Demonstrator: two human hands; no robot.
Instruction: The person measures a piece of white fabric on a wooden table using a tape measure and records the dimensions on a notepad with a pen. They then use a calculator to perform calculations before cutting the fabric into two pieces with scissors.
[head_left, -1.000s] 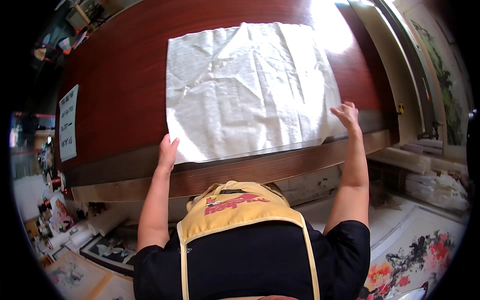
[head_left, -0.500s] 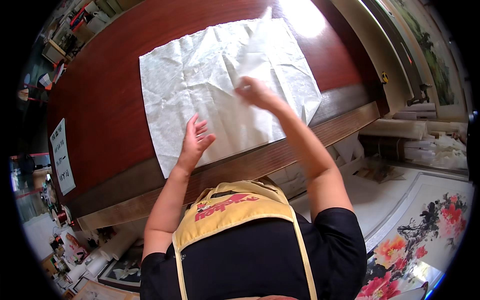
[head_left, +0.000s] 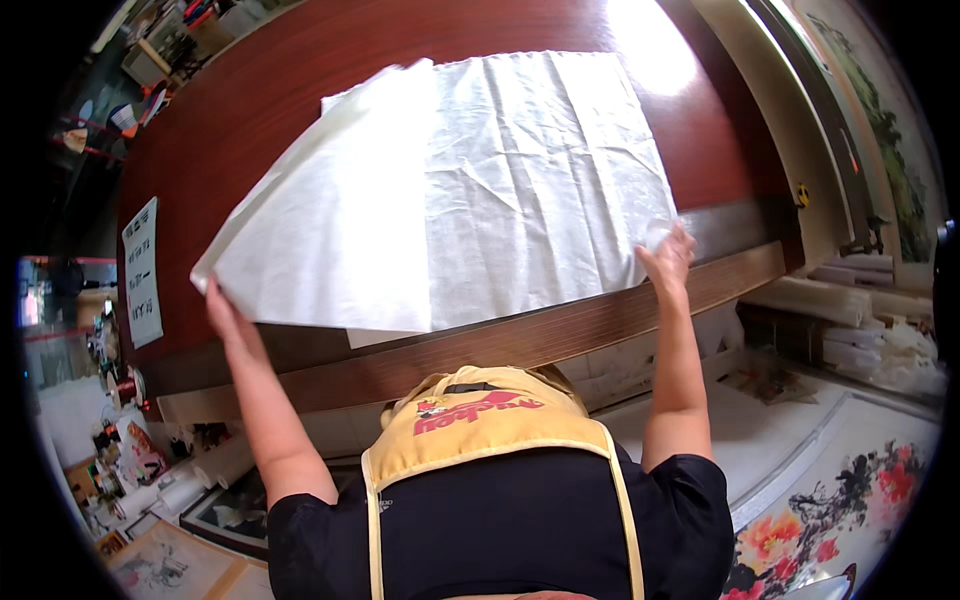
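Note:
A creased white cloth lies spread on the dark red table, its near edge by the table's front. Over its left part rises a smoother white layer, tilted and bowed up; whether it is a fold of the cloth or a separate sheet I cannot tell. My left hand pinches this layer's near left corner, fingertips partly hidden beneath. At the cloth's near right corner, my right hand is closed on the edge, thumb toward the middle. A corner of the lower layer peeks out below the smoother one.
The dark red table has a wooden front edge. A paper strip with brush writing lies at its left. Paper rolls are stacked to the right, above a flower painting. A yellow tape measure sits at far right.
My hands have moved apart, left hand outward to the left, right hand down to the near right corner. A smoother layer now covers the left part, and the cloth appears farther right.

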